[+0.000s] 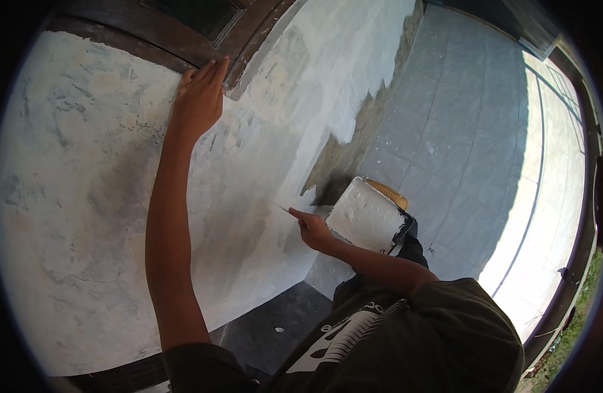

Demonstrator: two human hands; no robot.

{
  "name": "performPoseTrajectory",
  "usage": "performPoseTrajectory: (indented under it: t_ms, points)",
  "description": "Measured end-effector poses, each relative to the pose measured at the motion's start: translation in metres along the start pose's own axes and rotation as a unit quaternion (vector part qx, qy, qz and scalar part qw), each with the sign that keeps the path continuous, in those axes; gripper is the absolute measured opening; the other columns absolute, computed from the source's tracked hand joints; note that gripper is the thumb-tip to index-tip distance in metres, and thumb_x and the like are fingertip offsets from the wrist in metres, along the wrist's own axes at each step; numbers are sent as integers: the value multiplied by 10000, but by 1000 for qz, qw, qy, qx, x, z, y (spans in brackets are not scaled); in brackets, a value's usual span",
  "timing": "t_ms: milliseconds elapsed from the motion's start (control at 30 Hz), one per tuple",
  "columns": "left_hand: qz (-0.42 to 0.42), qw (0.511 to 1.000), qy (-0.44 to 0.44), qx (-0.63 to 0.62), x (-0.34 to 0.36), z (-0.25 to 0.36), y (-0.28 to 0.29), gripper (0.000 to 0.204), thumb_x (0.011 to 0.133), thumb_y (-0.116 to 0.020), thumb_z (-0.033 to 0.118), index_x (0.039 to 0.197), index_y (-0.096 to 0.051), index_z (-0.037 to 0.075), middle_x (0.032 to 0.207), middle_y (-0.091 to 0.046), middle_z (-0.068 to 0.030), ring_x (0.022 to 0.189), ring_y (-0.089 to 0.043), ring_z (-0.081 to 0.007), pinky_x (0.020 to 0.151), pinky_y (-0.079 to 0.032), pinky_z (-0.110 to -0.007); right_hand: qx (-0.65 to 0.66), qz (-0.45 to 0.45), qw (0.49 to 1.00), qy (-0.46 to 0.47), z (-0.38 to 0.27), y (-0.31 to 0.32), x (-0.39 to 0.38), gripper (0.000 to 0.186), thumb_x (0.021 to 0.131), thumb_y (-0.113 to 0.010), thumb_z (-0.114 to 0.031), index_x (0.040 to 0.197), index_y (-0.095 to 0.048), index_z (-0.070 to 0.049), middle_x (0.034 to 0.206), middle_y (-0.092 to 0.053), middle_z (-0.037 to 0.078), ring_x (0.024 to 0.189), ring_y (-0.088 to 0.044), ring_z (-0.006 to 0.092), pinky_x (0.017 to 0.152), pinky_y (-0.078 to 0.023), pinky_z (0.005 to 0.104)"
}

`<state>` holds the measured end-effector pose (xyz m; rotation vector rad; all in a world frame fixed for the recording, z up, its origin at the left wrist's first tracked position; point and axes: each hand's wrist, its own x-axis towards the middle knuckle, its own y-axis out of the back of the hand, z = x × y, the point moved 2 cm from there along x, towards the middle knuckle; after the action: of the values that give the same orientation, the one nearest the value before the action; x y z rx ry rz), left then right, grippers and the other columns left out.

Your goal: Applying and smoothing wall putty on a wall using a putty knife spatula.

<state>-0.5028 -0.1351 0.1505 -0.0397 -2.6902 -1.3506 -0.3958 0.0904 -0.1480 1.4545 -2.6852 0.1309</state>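
Our left hand [200,98] reaches to the far left and rests on the lower corner of a dark brown wooden window frame [177,56]. Its fingers are extended and slightly apart, laid over the frame's edge; they are not clamped around anything.

Our right hand [312,230] is near the middle of the scene, its fingers folded together around a thin flat-bladed tool [280,205]. The handle is hidden in the grip, and the blade points left and a little far, toward the wall [203,223]. We see it almost edge-on, so we cannot tell whether it touches the surface.

The wall fills the left side, covered in patchy white and grey coating, with a rough grey-brown strip [354,141] along its base on the far right. Just to the right of our right hand is a rectangular tray [361,216], thickly coated in white, with black showing at its right end. A tan ribbed object [388,193] shows beyond its far right edge; we cannot tell what it is.

Grey floor tiles [445,131] spread across the right, with a bright sunlit strip [544,216] farther right and grass [586,291] at the edge. Our dark printed T-shirt [432,334] fills the near side.
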Motion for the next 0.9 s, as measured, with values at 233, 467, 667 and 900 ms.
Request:
performPoseTrajectory:
  t_ms: [233,467,667,900]
  points:
    - [6,1000,3,15,2,5,1,554,958,-535,135,1480,-361,70,1432,-512,-111,1352,-451,-234,1144,-275,-444,-16,176,984,-19,31,67,66,384,902,-524,1,1274,-610,-46,897,-661,250,781,-657,363,731,-517,385]
    - [-12,1000,3,-10,1,7,3,575,962,-533,147,1498,-336,76,1449,-492,-118,1364,-435,-233,1121,-277,-451,39,358,920,151,-49,163,238,405,898,-505,28,1289,-603,-21,915,-697,187,699,-581,175,702,-487,296]
    - [-19,1000,4,17,4,8,2,551,964,-519,147,1486,-357,74,1445,-505,-90,1372,-428,-212,1138,-268,-434,26,359,910,205,-53,166,297,466,871,-505,78,1308,-601,-52,1203,-664,200,1077,-666,236,893,-501,284]
    - [-7,1000,5,6,3,6,3,553,960,-525,156,1485,-364,89,1437,-510,-92,1363,-438,-219,1132,-275,-448,13,286,923,258,-60,67,221,630,766,-497,205,1344,-549,-39,1388,-526,199,1317,-474,352,1021,-495,361]
